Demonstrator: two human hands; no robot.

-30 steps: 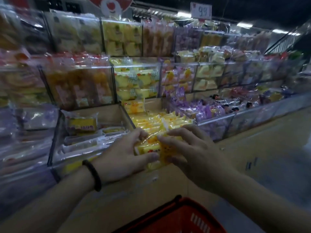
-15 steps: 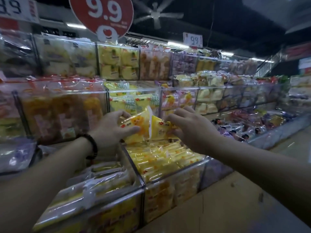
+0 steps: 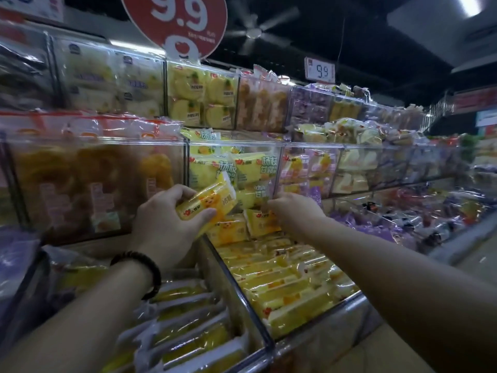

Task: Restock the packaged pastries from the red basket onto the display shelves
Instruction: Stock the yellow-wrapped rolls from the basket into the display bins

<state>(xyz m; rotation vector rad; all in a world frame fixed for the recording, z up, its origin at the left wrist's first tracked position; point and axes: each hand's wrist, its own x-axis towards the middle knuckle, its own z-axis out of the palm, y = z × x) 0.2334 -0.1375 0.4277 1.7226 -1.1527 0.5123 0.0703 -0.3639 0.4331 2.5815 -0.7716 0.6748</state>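
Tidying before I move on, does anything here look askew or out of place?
Two yellow packets at the back of the bottom bin stand tilted, while the rows in front lie flat.

A round red sign (image 3: 174,20) carried "9.9" in large white digits; the small print under them was too fine to read. To the right of that sign and slightly lower, a small white price card (image 3: 320,70) read "9.9" in dark digits. Straight below the sign, yellow packs (image 3: 255,168) bore green characters, "杨枝甘露". Lower still, the yellow packet (image 3: 207,204) gripped by the left hand (image 3: 164,222) showed a red logo with illegible characters.
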